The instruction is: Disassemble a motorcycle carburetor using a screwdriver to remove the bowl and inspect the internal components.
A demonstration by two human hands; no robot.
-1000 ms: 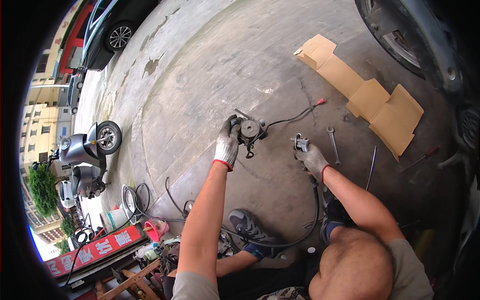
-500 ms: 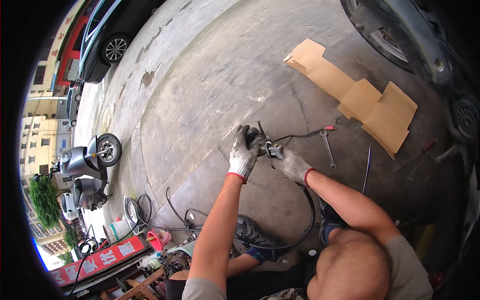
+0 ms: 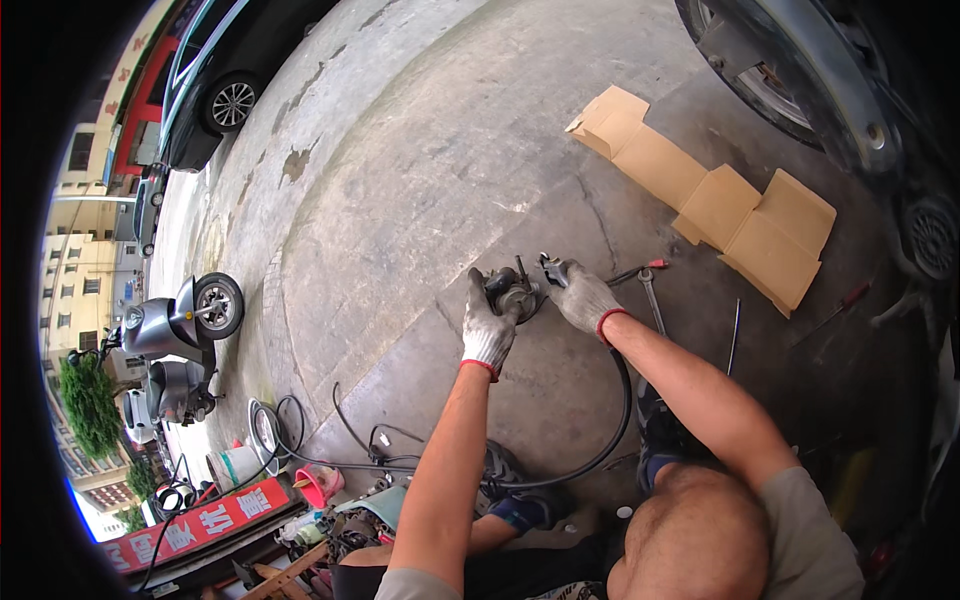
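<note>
Metal and round, a machine part sits clamped in the grip of the left hand, just left of the right hand. That second grip is wrapped around a small tool, perhaps a nozzle; a black hose curves nearer. A wrench lies to the right, flattened cardboard farther off.

Cracked grey concrete ground; daylight; yellowish building at far left, dark squares probably windows.

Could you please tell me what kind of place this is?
Probably an open-air vehicle repair area: a wrench lies on the concrete ground, the gloved left hand holds a metal part, and a scooter stands further left.
</note>
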